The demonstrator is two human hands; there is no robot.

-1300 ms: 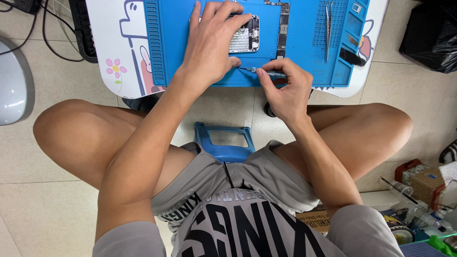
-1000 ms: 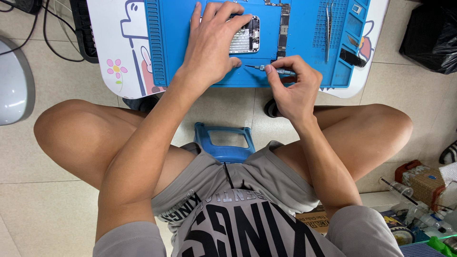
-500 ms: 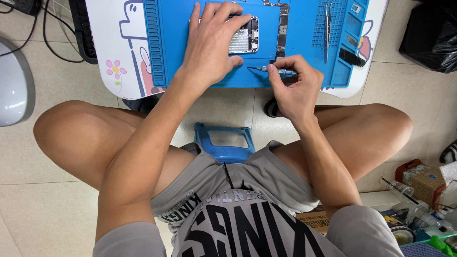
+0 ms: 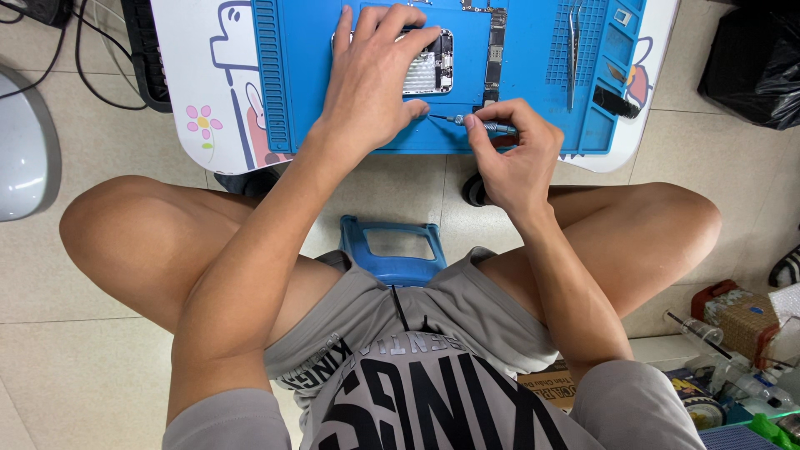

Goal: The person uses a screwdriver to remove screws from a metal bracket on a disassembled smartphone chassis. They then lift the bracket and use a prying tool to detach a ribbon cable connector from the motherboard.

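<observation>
Our left hand (image 4: 367, 83) lies flat with fingers spread over the opened phone (image 4: 425, 71) on the blue mat (image 4: 525, 75) covering the tabletop. Our right hand (image 4: 517, 158) pinches a small screwdriver (image 4: 475, 122), its tip just beside the phone's lower edge.

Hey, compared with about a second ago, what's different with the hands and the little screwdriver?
The right hand edged up the blue mat, bringing the screwdriver from the mat's near edge to the bottom of the opened phone, tip pointing left. The left hand stayed flat on the phone. Tweezers lie unmoved.
</observation>
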